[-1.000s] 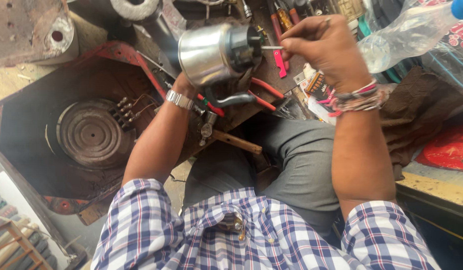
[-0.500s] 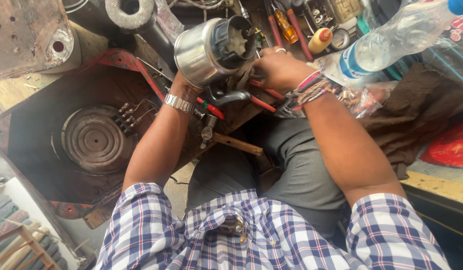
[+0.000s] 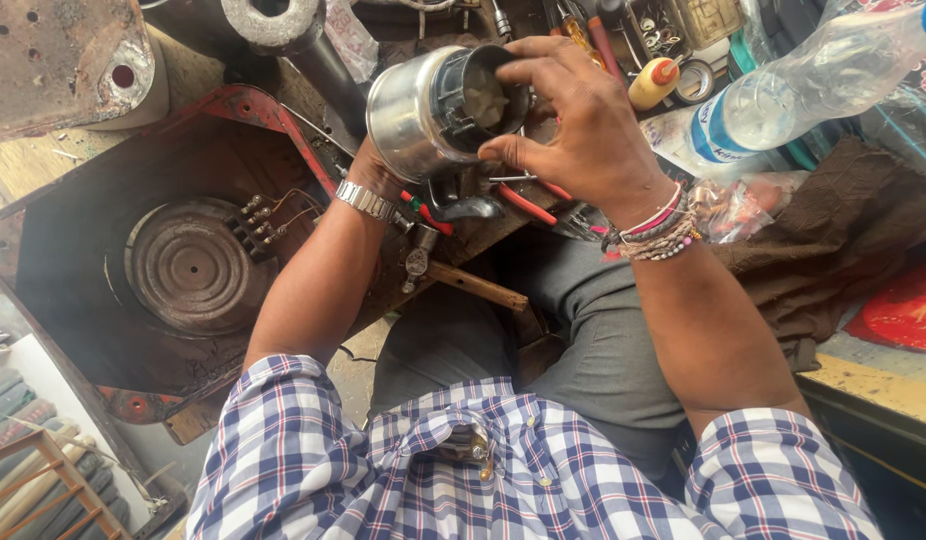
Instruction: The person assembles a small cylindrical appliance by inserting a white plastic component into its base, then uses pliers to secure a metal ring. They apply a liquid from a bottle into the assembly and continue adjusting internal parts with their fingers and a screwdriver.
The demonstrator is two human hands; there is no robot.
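Since the earlier frame, the right hand has climbed from below the shiny metal cylinder to its open end, and the cylinder's mouth now tilts more toward the camera. Fingers curl over the far rim, while thumb and forefinger pinch a thin metal rod just below the opening. From the near left, the left hand cups the cylinder's underside, mostly hidden behind it. Red-handled pliers lie beneath; a clear plastic bottle rests far right.
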